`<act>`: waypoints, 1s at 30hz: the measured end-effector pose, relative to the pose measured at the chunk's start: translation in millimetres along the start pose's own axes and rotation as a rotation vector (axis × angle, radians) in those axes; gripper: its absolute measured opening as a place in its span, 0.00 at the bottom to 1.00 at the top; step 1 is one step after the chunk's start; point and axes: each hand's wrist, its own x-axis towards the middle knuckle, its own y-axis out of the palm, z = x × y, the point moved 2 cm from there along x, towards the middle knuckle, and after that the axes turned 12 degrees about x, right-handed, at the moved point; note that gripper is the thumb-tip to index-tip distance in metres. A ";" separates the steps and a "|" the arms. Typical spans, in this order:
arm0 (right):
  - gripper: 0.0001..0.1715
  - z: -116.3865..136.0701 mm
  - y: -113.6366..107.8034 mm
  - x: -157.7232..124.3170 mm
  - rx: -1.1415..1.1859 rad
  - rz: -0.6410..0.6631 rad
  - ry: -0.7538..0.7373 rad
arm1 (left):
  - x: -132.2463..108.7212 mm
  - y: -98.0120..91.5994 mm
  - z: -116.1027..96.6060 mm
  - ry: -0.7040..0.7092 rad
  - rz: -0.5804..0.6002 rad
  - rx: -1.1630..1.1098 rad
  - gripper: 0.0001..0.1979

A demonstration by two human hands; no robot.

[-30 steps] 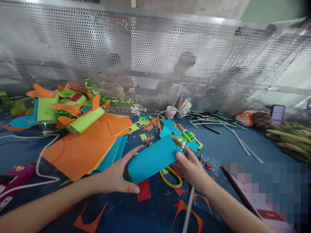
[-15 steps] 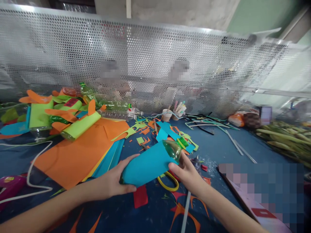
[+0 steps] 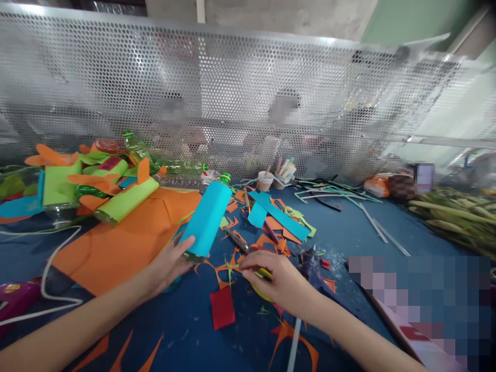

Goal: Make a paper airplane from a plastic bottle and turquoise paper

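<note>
Bottle [image 3: 207,217]: one, blue paper wrap, green cap. Located over the middle of the table [image 3: 186,330], tilted, cap toward the far edge, base toward the person. Contact with the table cannot be told.

Left hand [image 3: 170,266]: holding the bottle at its base end, thumb along the wrap.

Right hand [image 3: 275,276]: fingers bent, over a yellow handle [image 3: 256,288]; whether they grip it cannot be told.

Far edge: mesh [image 3: 232,62], upright; two cups, one with pens [image 3: 285,170], just before it.

Far left corner: green-wrapped bottles with orange cutouts [image 3: 93,182], heaped.

Left edge: glue gun [image 3: 17,299], partly out of view; white cord [image 3: 50,268]. Orange sheets [image 3: 112,243] between these and the bottle.

Nearer the person: red paper [image 3: 222,308], just below the bottle; orange scraps [image 3: 298,336], white strip [image 3: 295,343]. Blue tabletop shows around the red paper.

Right edge: husks [image 3: 457,217], piled. Between them and the blue cutouts [image 3: 287,219], a broad stretch of tabletop, crossed by thin strips [image 3: 374,222].
</note>
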 end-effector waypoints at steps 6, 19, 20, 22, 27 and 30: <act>0.12 -4.7 -4.9 -0.1 -0.271 -0.059 -0.042 | -5.9 -5.8 -12.9 0.069 0.035 0.284 0.35; 0.13 -6.8 -33.2 -1.6 -0.898 -0.041 0.114 | 12.9 -26.7 -27.7 0.487 -0.241 1.191 0.38; 0.12 -5.5 -37.0 -2.9 -0.936 -0.046 0.161 | 18.6 -29.3 -27.2 0.490 -0.235 1.233 0.37; 0.10 -2.6 -44.7 -7.2 -0.991 -0.020 0.273 | 29.7 -33.4 -26.5 0.481 -0.213 1.292 0.37; 0.06 -6.3 -56.0 -37.1 -1.053 0.052 0.339 | 50.2 -37.5 -33.4 0.531 -0.142 1.370 0.37; 0.05 -19.5 -52.4 -68.2 -0.985 -0.078 0.186 | 60.5 -39.8 -40.8 0.598 -0.176 1.444 0.35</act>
